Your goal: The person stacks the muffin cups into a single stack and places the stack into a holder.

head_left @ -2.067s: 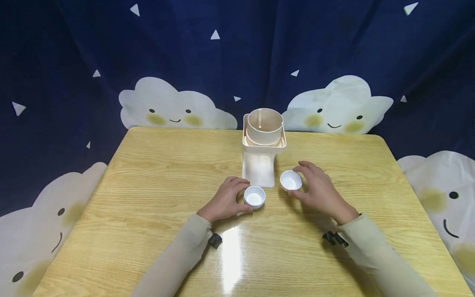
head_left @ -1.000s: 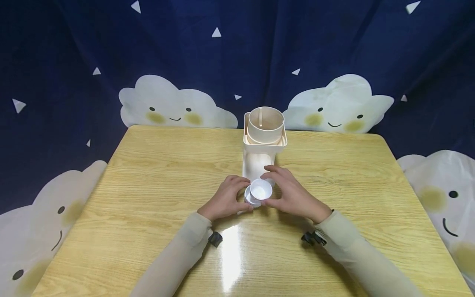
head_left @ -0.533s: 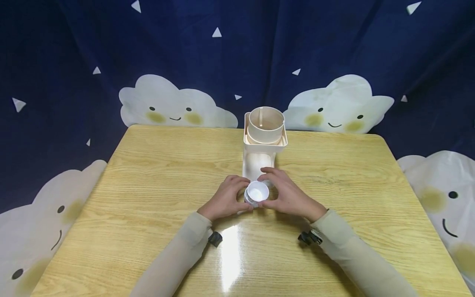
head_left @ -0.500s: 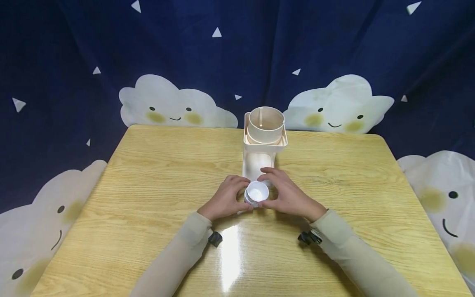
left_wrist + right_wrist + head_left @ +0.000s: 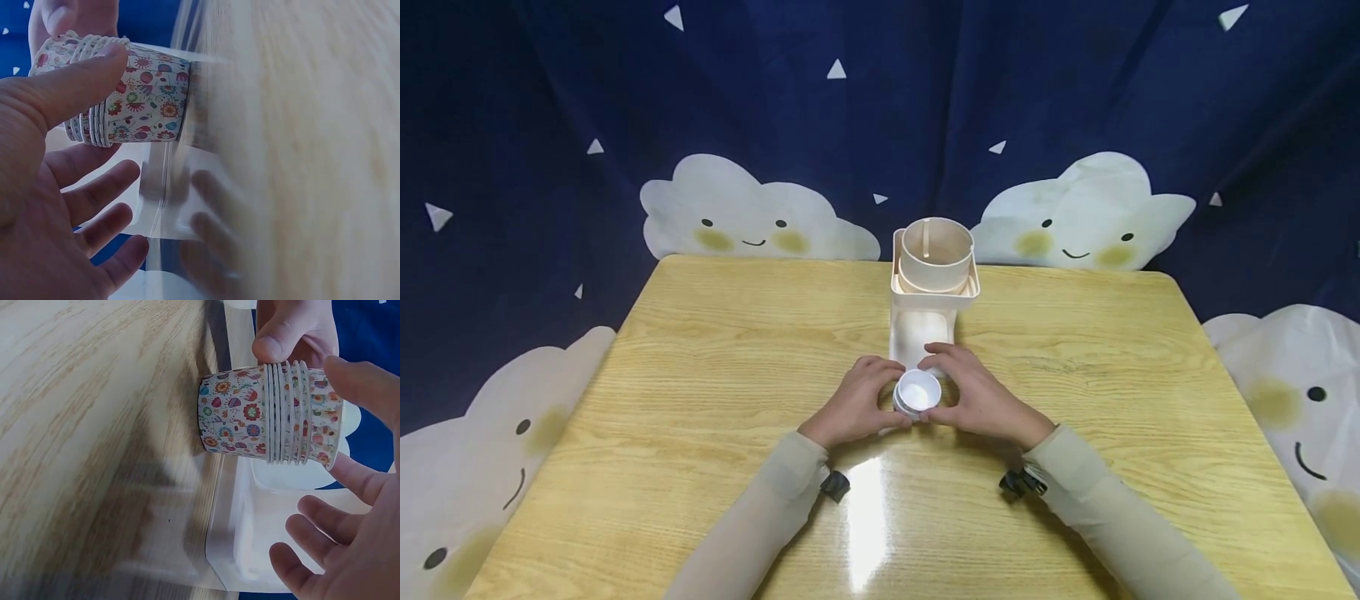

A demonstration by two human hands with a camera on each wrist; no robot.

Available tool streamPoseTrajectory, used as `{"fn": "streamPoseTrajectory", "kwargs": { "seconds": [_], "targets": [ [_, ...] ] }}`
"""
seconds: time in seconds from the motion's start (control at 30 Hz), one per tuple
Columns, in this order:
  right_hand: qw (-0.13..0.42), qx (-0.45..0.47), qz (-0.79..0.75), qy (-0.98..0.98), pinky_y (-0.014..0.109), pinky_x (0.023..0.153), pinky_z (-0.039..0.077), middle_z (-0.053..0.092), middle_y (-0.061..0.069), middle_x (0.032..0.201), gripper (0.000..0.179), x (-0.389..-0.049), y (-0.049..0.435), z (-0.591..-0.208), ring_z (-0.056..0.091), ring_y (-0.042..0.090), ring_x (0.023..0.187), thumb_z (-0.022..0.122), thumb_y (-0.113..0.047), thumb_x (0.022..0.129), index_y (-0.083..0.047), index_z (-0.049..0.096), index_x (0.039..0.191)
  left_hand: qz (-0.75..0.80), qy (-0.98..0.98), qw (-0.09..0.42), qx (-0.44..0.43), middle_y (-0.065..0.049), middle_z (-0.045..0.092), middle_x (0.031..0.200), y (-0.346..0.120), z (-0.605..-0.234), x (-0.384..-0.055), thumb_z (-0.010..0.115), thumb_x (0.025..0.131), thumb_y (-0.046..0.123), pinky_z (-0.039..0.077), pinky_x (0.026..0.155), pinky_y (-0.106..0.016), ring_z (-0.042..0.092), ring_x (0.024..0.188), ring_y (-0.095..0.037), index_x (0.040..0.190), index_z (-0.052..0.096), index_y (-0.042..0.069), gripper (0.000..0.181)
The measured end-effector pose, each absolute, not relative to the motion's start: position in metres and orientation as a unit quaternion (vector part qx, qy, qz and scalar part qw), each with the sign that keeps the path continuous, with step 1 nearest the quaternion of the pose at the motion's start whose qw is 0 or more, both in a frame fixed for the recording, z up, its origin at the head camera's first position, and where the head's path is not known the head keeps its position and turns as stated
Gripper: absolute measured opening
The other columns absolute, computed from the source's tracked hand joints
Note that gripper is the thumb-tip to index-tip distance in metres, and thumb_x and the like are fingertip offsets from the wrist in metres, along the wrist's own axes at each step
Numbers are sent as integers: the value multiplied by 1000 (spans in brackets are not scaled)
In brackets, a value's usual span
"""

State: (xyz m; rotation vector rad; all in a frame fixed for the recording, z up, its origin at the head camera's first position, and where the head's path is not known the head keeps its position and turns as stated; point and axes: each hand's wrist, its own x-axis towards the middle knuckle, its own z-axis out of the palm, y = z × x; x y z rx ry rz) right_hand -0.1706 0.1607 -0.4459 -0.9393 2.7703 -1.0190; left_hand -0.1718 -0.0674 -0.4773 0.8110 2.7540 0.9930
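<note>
A stack of floral-patterned paper cups (image 5: 150, 103) with white rolled rims stands upright on the table, at the front end of a cream stand. My left hand (image 5: 855, 402) holds this stack between thumb and forefinger, its other fingers spread apart in the left wrist view. On top, a paper cup (image 5: 325, 419) sits nested in the stack, its upper part sticking out above the other rims. My right hand (image 5: 981, 398) pinches that upper cup with thumb and forefinger from the right. From above, only the white inside of the upper cup (image 5: 919, 390) shows clearly.
Behind the cups is the cream stand (image 5: 922, 329), with a low base and a raised square tray. A round open cream container (image 5: 936, 268) sits in the tray. The wooden table (image 5: 745, 333) ends at a dark blue cloud-print curtain (image 5: 880, 108).
My right hand has brought its cup leftward from beside the stand, over the stack, then down into it. My left hand has stayed in place on the stack.
</note>
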Motion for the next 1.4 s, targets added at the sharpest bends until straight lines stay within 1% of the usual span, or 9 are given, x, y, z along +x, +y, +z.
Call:
{"fn": "streamPoseTrajectory", "kwargs": {
  "seconds": [0.43, 0.67, 0.83, 0.93, 1.07, 1.23, 1.4],
  "targets": [
    [28, -301, -328, 895, 62, 111, 36, 47, 19, 147, 57, -172, 161, -447, 40, 40, 139, 87, -28, 73, -13, 60, 120, 325, 904, 46, 273, -8, 60, 138, -68, -477, -171, 84, 75, 39, 35, 114, -49, 44, 133, -30, 129, 63, 7, 66],
    [21, -307, -323, 895, 63, 110, 37, 48, 19, 147, 63, -171, 160, -446, 41, 41, 139, 86, -28, 73, -9, 59, 127, 331, 902, 43, 273, -8, 60, 137, -68, -478, -171, 85, 74, 37, 35, 113, -51, 44, 133, -30, 129, 63, 7, 66],
    [27, -303, -319, 898, 61, 112, 36, 47, 18, 148, 65, -171, 161, -446, 39, 40, 140, 85, -28, 74, -8, 57, 130, 330, 903, 47, 272, -8, 60, 137, -68, -477, -171, 84, 75, 38, 35, 114, -50, 44, 133, -29, 130, 62, 7, 67],
    [29, -305, -319, 897, 60, 113, 35, 47, 19, 148, 61, -172, 161, -447, 39, 39, 140, 82, -29, 78, -8, 57, 130, 330, 903, 47, 272, -8, 60, 137, -68, -477, -171, 85, 75, 37, 35, 114, -50, 44, 133, -29, 129, 62, 6, 66],
    [32, -308, -323, 894, 60, 113, 35, 46, 20, 148, 54, -172, 162, -447, 39, 39, 141, 75, -30, 87, -7, 56, 131, 332, 903, 46, 270, -9, 60, 137, -68, -476, -171, 85, 75, 36, 35, 114, -50, 44, 133, -30, 129, 62, 5, 66],
    [44, -294, -330, 896, 59, 115, 34, 45, 18, 150, 45, -173, 165, -446, 39, 38, 142, 64, -30, 95, -6, 55, 133, 336, 901, 37, 273, -10, 61, 136, -68, -476, -170, 85, 74, 36, 36, 112, -52, 44, 132, -31, 129, 62, 4, 67],
    [27, -288, -337, 896, 61, 114, 34, 48, 21, 148, 38, -174, 168, -448, 42, 41, 139, 57, -25, 100, -4, 56, 131, 337, 901, 39, 270, -11, 60, 137, -67, -477, -170, 85, 73, 36, 36, 113, -53, 44, 132, -31, 130, 62, 5, 68]
  ]
}}
